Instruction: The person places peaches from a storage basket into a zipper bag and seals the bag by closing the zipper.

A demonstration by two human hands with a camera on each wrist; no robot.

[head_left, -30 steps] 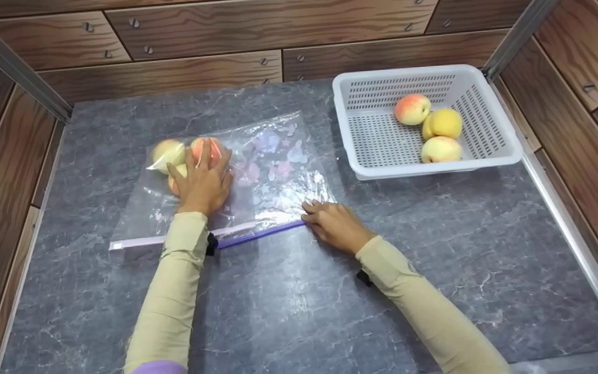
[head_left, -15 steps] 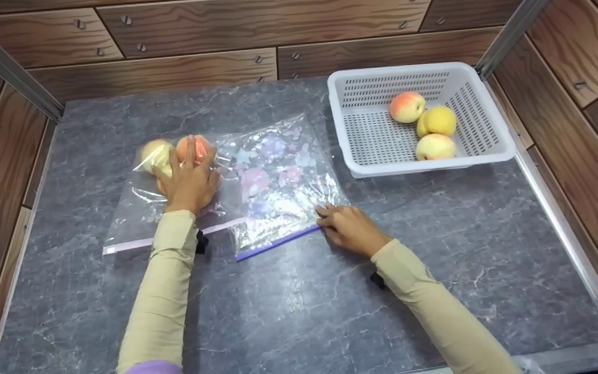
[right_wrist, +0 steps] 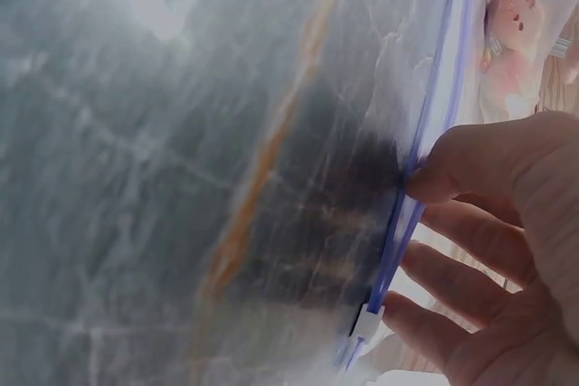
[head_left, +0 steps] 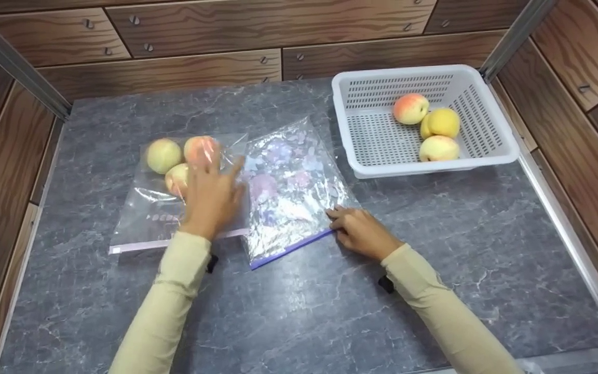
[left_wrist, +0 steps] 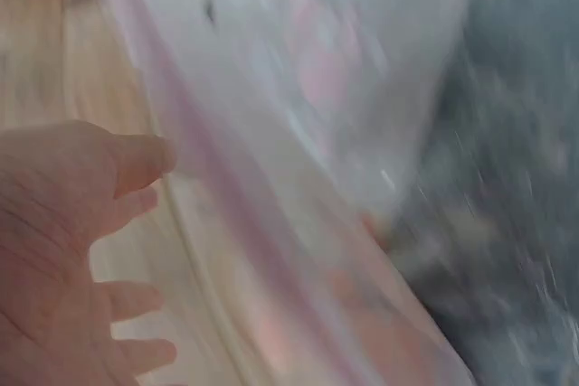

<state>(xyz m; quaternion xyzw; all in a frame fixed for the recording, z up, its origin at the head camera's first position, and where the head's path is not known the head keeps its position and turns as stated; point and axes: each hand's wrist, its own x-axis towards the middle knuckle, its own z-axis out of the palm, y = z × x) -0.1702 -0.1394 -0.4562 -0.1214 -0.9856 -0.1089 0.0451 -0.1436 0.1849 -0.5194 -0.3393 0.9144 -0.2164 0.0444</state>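
In the head view my left hand (head_left: 211, 197), blurred and with spread fingers, passes over a clear zip bag (head_left: 140, 218) with a pink strip. Three peaches (head_left: 163, 156) lie inside that bag, partly behind the hand. The left wrist view shows the same hand (left_wrist: 63, 241) with fingers extended beside the pink strip (left_wrist: 226, 178), holding nothing. To the right lies a flat, patterned zip bag (head_left: 294, 192) with a purple strip. My right hand (head_left: 365, 234) pinches its right front corner, thumb on the purple strip (right_wrist: 412, 178), near a white slider (right_wrist: 366, 323).
A white slotted basket (head_left: 371, 169) stands at the back right, holding a red-yellow peach (head_left: 411, 108), a yellow one (head_left: 443, 122) and a pale one (head_left: 439, 148). Wood-patterned panels (head_left: 200, 31) close off the dark marbled table (head_left: 288, 322) at the back and sides.
The purple-strip bag has slid right with my right hand, off the pink-strip bag it overlapped. My left hand has lifted off the peaches and shifted right and toward me.
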